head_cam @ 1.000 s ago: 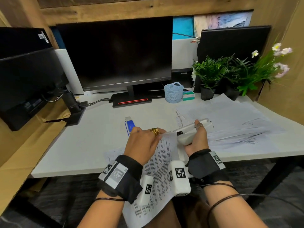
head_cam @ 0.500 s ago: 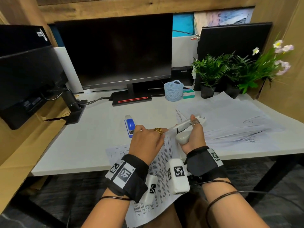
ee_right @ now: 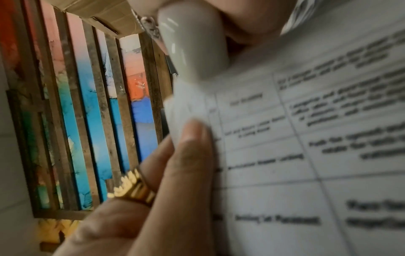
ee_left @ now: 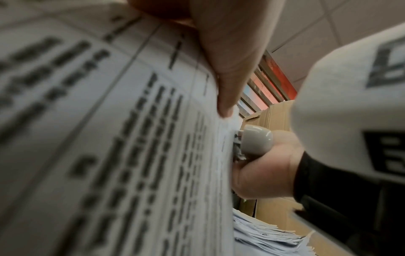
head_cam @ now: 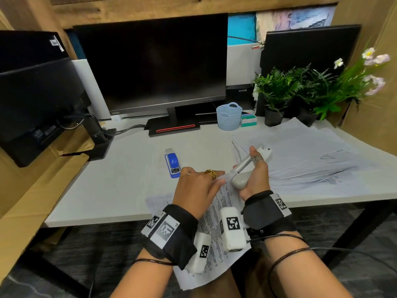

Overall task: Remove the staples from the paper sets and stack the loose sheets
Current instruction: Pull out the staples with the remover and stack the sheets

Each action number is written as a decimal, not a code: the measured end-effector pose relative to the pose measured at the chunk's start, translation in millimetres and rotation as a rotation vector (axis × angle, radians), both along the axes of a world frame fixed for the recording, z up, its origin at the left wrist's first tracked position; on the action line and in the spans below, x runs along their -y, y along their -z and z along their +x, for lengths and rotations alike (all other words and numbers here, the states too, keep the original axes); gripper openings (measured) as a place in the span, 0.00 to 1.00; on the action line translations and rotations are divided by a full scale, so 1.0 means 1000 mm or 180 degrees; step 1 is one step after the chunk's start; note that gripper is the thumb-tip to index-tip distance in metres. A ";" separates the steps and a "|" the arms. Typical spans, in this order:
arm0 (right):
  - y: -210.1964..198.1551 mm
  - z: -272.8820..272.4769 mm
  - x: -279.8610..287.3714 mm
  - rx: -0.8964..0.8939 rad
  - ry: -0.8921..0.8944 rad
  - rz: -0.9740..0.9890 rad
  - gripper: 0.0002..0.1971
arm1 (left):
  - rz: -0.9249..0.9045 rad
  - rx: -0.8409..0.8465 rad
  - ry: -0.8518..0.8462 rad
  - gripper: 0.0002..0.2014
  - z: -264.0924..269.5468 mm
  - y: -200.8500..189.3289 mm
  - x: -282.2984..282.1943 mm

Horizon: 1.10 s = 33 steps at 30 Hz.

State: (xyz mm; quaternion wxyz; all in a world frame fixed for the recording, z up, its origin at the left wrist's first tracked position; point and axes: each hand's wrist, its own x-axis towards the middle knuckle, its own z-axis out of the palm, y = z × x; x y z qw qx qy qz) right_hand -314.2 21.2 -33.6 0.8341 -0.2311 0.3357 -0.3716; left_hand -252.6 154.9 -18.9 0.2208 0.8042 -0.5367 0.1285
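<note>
Left hand [head_cam: 198, 186], seen from the head camera, pinches the top corner of a stapled paper set [head_cam: 214, 229], which droops off the front edge of the bench [head_cam: 120, 186] toward the lap. Holding it so, I judge, keeps the corner taut and turned toward the tool. Right hand [head_cam: 254, 177] is clenched round a staple remover [head_cam: 243, 168], a pale grey, smooth plastic tool with a bulbous handle and a long slim nose; the nose meets the pinched corner right beside the left fingertips. A loose spread of freed sheets [head_cam: 311, 160] lies on the bench to the right, fanned and not squared (the stacking seems yet to be tidied). A blue stapler [head_cam: 173, 163] lies apart to the left, and one more printed sheet [head_cam: 159, 201] lies flat at the bench edge under the left wrist.

From the left wrist, a finger [ee_left: 228, 57] presses down on the paper set's [ee_left: 131, 138] corner, thin matte sheets with blurred black print in ruled cells. The remover's glossy rounded handle [ee_left: 257, 140] sits at the paper's edge, with metal teeth against the sheets; whether they have caught the staple is too blurred to tell.

From the right wrist, the left thumb [ee_right: 192, 147] lies flat on the printed table of the paper set [ee_right: 295, 155], a gold ridged ring [ee_right: 131, 187] behind it. The handle [ee_right: 192, 43] of the remover stands over the bent-up corner.
</note>
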 end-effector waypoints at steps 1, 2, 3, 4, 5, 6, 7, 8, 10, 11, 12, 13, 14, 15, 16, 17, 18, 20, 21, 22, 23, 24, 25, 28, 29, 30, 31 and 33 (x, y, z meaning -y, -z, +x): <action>0.000 -0.001 0.000 0.0013 -0.0074 -0.0015 0.10 | -0.0143 -0.0037 0.0008 0.18 0.001 0.003 0.000; 0.002 -0.002 0.000 0.0030 -0.0121 -0.0008 0.12 | -0.0328 -0.0048 0.0019 0.17 0.002 0.005 0.001; 0.004 -0.003 0.000 0.0043 -0.0130 0.0003 0.14 | -0.0514 -0.0032 0.0035 0.15 0.003 0.008 0.001; 0.007 -0.003 -0.001 0.0044 -0.0123 0.0009 0.17 | -0.0668 0.0001 0.0049 0.13 0.003 0.009 0.002; 0.009 -0.004 -0.003 0.0019 -0.0100 0.0008 0.20 | -0.0769 0.0036 0.0063 0.12 0.003 0.010 0.003; 0.011 -0.004 -0.005 -0.0015 -0.0061 -0.0007 0.20 | -0.0814 0.0058 0.0083 0.11 0.002 0.011 0.005; 0.012 -0.004 -0.006 -0.0036 -0.0020 -0.0020 0.18 | -0.0840 0.0085 0.0100 0.11 0.001 0.012 0.006; 0.012 -0.003 -0.007 -0.0053 0.0014 -0.0027 0.17 | -0.0872 0.0126 0.0107 0.11 0.001 0.013 0.008; 0.012 -0.002 -0.007 -0.0063 0.0075 -0.0017 0.18 | -0.0892 0.0176 0.0089 0.10 -0.001 0.013 0.009; 0.013 -0.002 -0.007 -0.0055 0.0102 -0.0013 0.20 | -0.0891 0.0182 0.0083 0.09 -0.002 0.014 0.009; 0.014 -0.001 -0.006 -0.0055 0.0125 -0.0007 0.23 | -0.0886 0.0177 0.0102 0.10 -0.002 0.014 0.008; 0.015 -0.001 -0.005 -0.0055 0.0151 0.0003 0.25 | -0.0885 0.0159 0.0132 0.10 -0.003 0.014 0.008; 0.014 0.000 -0.005 -0.0049 0.0181 0.0026 0.24 | -0.0911 0.0157 0.0151 0.11 -0.002 0.014 0.008; 0.014 0.000 -0.005 -0.0052 0.0210 0.0046 0.23 | -0.0944 0.0155 0.0162 0.10 -0.001 0.015 0.008; 0.012 0.001 -0.006 -0.0063 0.0241 0.0060 0.22 | -0.0974 0.0150 0.0164 0.10 0.000 0.014 0.007; 0.011 0.001 -0.007 -0.0072 0.0274 0.0074 0.21 | -0.0978 0.0157 0.0161 0.09 0.000 0.015 0.007; 0.009 0.002 -0.009 -0.0052 0.0303 0.0094 0.20 | -0.0964 0.0187 0.0160 0.08 -0.001 0.014 0.007; 0.008 0.002 -0.010 0.0057 0.0323 0.0156 0.16 | -0.0933 0.0299 0.0162 0.07 -0.003 0.013 0.006; 0.008 0.002 -0.010 0.0162 0.0303 0.0195 0.14 | -0.0943 0.0341 0.0200 0.07 -0.004 0.013 0.006; 0.007 0.002 -0.011 0.0288 0.0276 0.0225 0.12 | -0.0942 0.0366 0.0259 0.06 -0.005 0.013 0.005; 0.008 0.002 -0.011 0.0380 0.0225 0.0208 0.11 | -0.0906 0.0408 0.0279 0.06 -0.006 0.013 0.005; 0.009 0.002 -0.011 0.0446 0.0202 0.0166 0.10 | -0.0835 0.0453 0.0254 0.07 -0.006 0.014 0.005; 0.010 0.003 -0.010 0.0419 0.0184 0.0122 0.11 | -0.0711 0.0459 0.0211 0.10 -0.005 0.015 0.005; 0.014 0.008 0.003 0.0071 -0.0219 -0.0049 0.26 | -0.0287 0.0290 -0.0022 0.29 0.003 0.019 0.006; 0.011 0.009 0.007 -0.0129 -0.0521 -0.0109 0.38 | -0.0091 0.0183 -0.0089 0.34 0.008 0.020 0.006; 0.010 0.011 0.012 -0.0418 -0.0780 -0.0215 0.48 | 0.0043 0.0061 -0.0125 0.35 0.013 0.021 0.005; 0.010 0.012 0.019 -0.0684 -0.0942 -0.0368 0.52 | 0.0062 -0.0047 -0.0142 0.32 0.017 0.022 0.003; 0.011 0.014 0.035 -0.1183 -0.1027 -0.0627 0.47 | -0.0064 -0.0240 -0.0164 0.21 0.021 0.019 -0.002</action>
